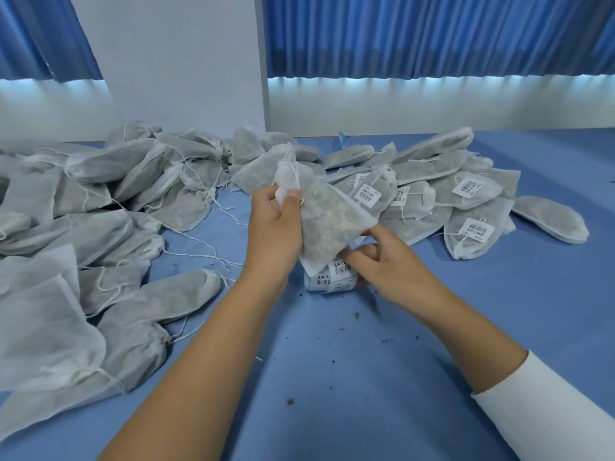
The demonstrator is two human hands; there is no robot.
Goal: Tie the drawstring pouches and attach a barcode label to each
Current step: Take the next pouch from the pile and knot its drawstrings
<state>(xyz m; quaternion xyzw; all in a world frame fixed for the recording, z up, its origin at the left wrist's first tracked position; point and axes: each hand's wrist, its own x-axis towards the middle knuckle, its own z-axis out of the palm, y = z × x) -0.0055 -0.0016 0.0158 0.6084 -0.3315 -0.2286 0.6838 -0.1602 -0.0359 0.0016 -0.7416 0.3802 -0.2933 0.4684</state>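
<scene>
My left hand (276, 221) grips a filled white drawstring pouch (327, 221) near its gathered neck and holds it tilted above the blue table. My right hand (382, 257) is at the pouch's lower corner, its fingers curled over a roll of barcode labels (329, 277) lying on the table just beneath. Whether those fingers pinch a label is hidden by the pouch.
A large heap of unlabelled pouches (100, 207) with loose strings covers the left side. Pouches bearing barcode labels (466, 207) lie at the right back. Dark crumbs (357, 316) dot the blue table (332, 377) in front. A white panel and blue curtains stand behind.
</scene>
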